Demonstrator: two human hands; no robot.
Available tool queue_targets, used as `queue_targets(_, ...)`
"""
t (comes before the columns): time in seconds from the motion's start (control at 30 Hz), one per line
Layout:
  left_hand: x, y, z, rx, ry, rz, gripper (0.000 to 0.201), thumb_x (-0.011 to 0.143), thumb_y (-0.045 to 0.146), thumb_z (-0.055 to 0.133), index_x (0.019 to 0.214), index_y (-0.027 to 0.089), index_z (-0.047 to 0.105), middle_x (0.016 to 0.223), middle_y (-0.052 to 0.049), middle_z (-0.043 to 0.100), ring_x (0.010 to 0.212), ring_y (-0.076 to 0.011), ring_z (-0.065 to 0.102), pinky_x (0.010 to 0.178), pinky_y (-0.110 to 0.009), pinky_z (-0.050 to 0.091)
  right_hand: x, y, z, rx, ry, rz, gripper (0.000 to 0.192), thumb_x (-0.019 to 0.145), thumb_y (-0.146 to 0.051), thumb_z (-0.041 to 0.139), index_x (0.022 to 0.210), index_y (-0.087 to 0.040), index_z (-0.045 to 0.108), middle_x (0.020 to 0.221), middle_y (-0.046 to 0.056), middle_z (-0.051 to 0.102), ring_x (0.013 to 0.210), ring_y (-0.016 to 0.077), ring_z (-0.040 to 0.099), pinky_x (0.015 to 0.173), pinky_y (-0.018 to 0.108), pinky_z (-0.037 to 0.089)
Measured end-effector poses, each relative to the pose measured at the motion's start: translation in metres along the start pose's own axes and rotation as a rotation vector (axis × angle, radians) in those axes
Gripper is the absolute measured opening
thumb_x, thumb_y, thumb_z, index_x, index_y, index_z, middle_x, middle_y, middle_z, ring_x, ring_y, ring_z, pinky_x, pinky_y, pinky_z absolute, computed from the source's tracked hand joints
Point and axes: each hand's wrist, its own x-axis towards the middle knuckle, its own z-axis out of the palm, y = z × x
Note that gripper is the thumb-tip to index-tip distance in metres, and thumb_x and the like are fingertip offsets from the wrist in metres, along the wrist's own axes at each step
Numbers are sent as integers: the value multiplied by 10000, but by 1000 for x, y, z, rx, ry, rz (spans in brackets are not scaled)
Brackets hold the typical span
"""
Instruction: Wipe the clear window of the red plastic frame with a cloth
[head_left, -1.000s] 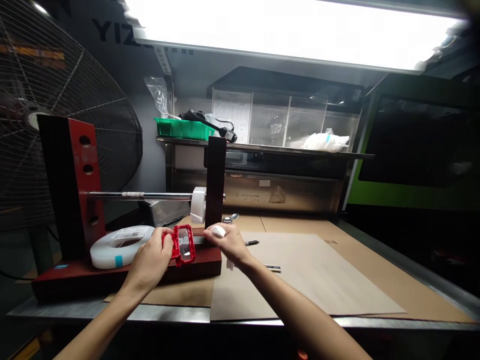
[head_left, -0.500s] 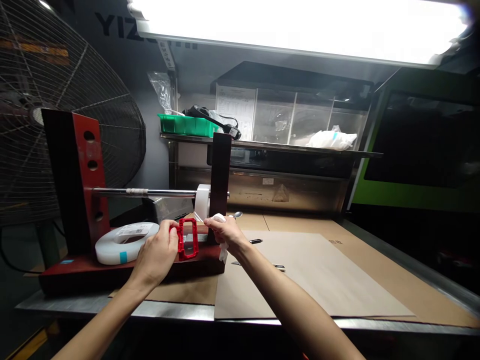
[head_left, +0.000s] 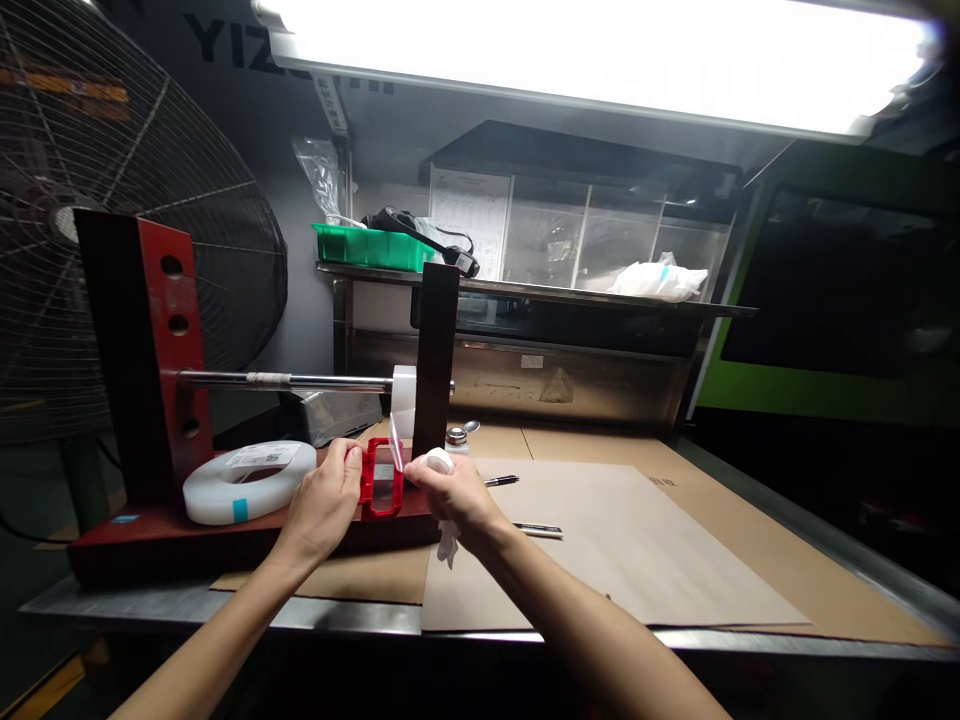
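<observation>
My left hand (head_left: 324, 495) is closed on the left edge of a red plastic frame (head_left: 385, 514), which stands upright with its opening toward me. My right hand (head_left: 454, 490) pinches the end of a clear film strip (head_left: 396, 442) at the frame's right side. That strip runs down from a narrow film roll (head_left: 403, 388) on a metal rod. A crumpled white tissue (head_left: 448, 545) is tucked in the same right hand and hangs below it. Behind the film, the frame's opening is partly covered from view.
The rod (head_left: 322, 382) spans a red and black stand (head_left: 169, 370). A large film roll (head_left: 210, 500) lies on its base. On the cardboard are a pen (head_left: 502, 481), a cutter knife (head_left: 541, 531) and a small lidded bottle (head_left: 457, 437). A fan (head_left: 225, 230) stands left.
The red frame has shifted slightly right toward the film. My right hand has moved slightly down and left, and the film strip now shows longer beside the frame.
</observation>
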Motion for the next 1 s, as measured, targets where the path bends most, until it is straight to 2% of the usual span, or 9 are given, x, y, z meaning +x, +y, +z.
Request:
queue_targets(0.13, -1, 3, 5, -86, 0, -2, 374, 892, 494, 319, 931, 192, 536, 734, -22, 622, 636, -178, 579, 631, -333, 438, -20, 7, 0, -22, -25, 10, 230, 600, -329, 700, 608, -158, 546, 427, -98, 382, 375, 31, 244, 369, 203, 156)
queue_targets(0.33, -3, 13, 3, -169, 15, 33, 411, 805, 619, 356, 851, 247, 525, 727, -14, 652, 692, -227, 612, 649, -327, 442, -31, 12, -5, -107, -13, 27, 197, 603, -313, 684, 624, -153, 572, 477, -79, 426, 402, 32, 273, 375, 197, 187)
queue_targets(0.6, -3, 19, 2, -197, 21, 33, 374, 698, 591, 542, 822, 238, 536, 747, -19, 648, 720, -237, 617, 671, -338, 448, -32, 7, -8, -167, 2, 33, 192, 596, -309, 669, 586, -156, 554, 485, -68, 431, 419, 34, 280, 379, 196, 185)
queue_targets(0.77, -1, 17, 3, -209, 9, 18, 362, 680, 563, 587, 821, 232, 543, 740, -28, 659, 729, -247, 623, 674, -353, 451, -32, 6, -8, -191, 0, 28, 177, 607, -292, 668, 590, -152, 561, 491, -64, 439, 422, 37, 287, 383, 196, 190)
queue_targets(1.0, 2, 11, 7, -275, -2, 36, 453, 634, 616, 613, 832, 216, 535, 753, -36, 667, 712, -243, 633, 690, -364, 481, -33, 3, -8, -213, -19, 30, 169, 633, -272, 667, 588, -148, 562, 486, -67, 433, 427, 40, 286, 394, 197, 195)
